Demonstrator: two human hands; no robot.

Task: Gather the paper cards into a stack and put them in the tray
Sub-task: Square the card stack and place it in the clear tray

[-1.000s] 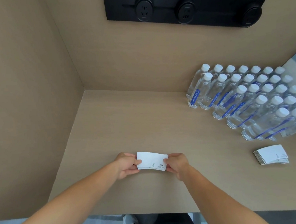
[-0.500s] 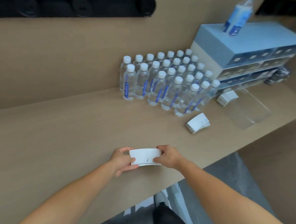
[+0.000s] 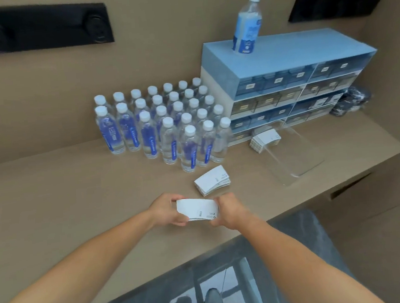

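Both hands hold a stack of white paper cards [image 3: 198, 209] just above the wooden table near its front edge. My left hand [image 3: 166, 209] grips the stack's left end and my right hand [image 3: 227, 211] grips its right end. A second stack of cards [image 3: 212, 180] lies on the table just beyond my hands. A clear plastic tray [image 3: 292, 159] sits to the right, with a third stack of cards [image 3: 265, 140] resting at its far end.
Several water bottles [image 3: 167, 127] stand in rows behind the cards. A blue drawer organiser [image 3: 285, 79] stands at the back right with a spray bottle [image 3: 248, 24] on top. A dark bundle [image 3: 350, 102] lies beside it. The table's front edge [image 3: 250, 229] runs diagonally under my forearms.
My view has swung right, bringing the drawer organiser, the tray and the third stack into sight. Both hands keep hold of the card stack and have carried it rightward toward the second stack.
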